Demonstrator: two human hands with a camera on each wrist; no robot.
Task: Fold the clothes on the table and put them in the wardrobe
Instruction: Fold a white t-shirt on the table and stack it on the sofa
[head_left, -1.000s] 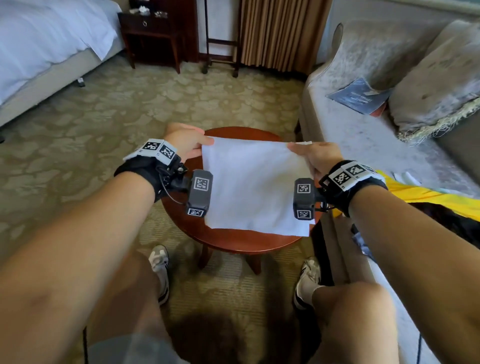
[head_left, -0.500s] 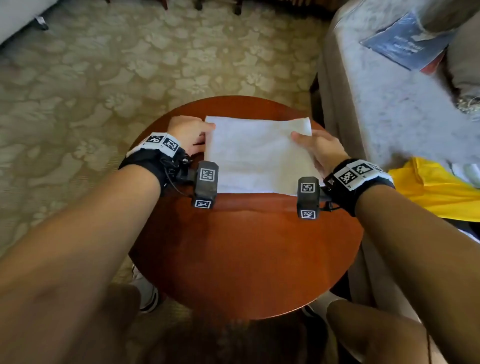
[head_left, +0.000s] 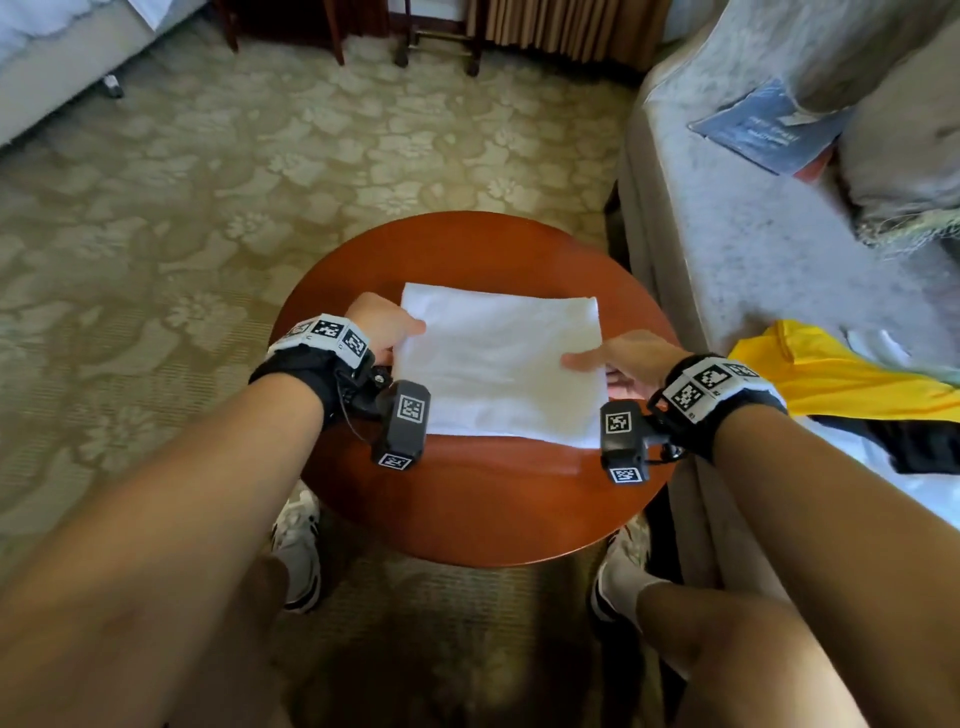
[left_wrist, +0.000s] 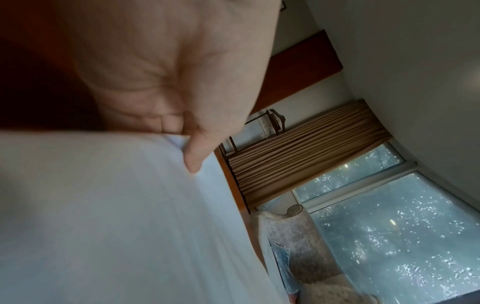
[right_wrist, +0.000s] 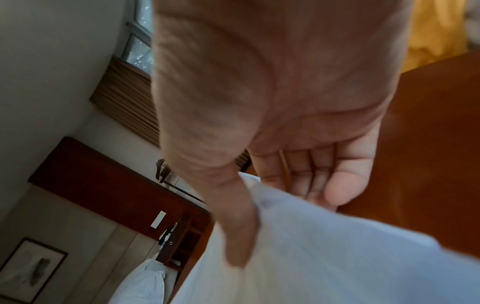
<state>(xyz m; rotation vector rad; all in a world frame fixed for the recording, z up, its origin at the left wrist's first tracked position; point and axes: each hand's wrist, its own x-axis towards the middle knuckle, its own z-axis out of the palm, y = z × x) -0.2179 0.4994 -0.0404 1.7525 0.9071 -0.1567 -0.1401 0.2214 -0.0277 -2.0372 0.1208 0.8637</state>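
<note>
Hiding most of each palm's underside, the folded white cloth (head_left: 498, 364) lies flat on the round wooden surface (head_left: 467, 509), toward its far half. The left hand (head_left: 382, 325) pinches the cloth's left edge, thumb on top and fingers tucked beneath, out of sight. The right hand (head_left: 623, 358) pinches the cloth's right edge, thumb on top, fingers (right_wrist: 311, 176) loosely curled under it. A yellow garment (head_left: 831, 374), partly cut off, lies right of the cloth on the sofa (head_left: 753, 249).

Matt white cloth (head_left: 498, 364); seemingly glossy wood table (head_left: 467, 499)
</note>
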